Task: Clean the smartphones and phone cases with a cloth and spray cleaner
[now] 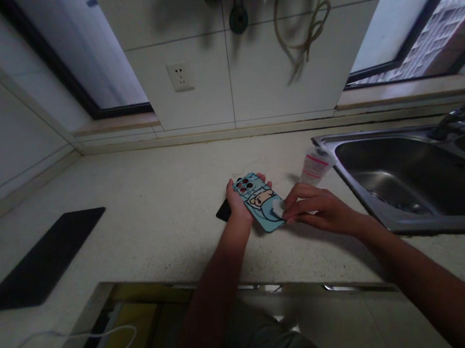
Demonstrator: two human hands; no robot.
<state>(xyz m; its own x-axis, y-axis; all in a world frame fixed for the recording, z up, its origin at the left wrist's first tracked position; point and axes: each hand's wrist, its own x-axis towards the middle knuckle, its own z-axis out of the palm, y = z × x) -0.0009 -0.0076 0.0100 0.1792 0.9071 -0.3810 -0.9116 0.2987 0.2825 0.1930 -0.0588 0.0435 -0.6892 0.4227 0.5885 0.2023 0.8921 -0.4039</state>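
Note:
A phone in a light blue cartoon case [260, 200] lies back side up in my left hand [239, 206], whose fingers curl round its edges. Pinched in my right hand [316, 208] is a small white pad [279, 208], which appears to touch the lower right part of the case. Partly covered by my left hand, a black flat object [223, 211] rests on the countertop. Just behind my right hand stands a clear plastic packet with pink marks [315, 164], beside the sink's edge.
A steel sink [381, 177] with a faucet [460, 116] is set into the counter on the right. On the left lie a black flat panel [50, 252] and a white cable [91, 334]. A wall socket [180, 77] and looped hoses [308, 33] are on the wall behind.

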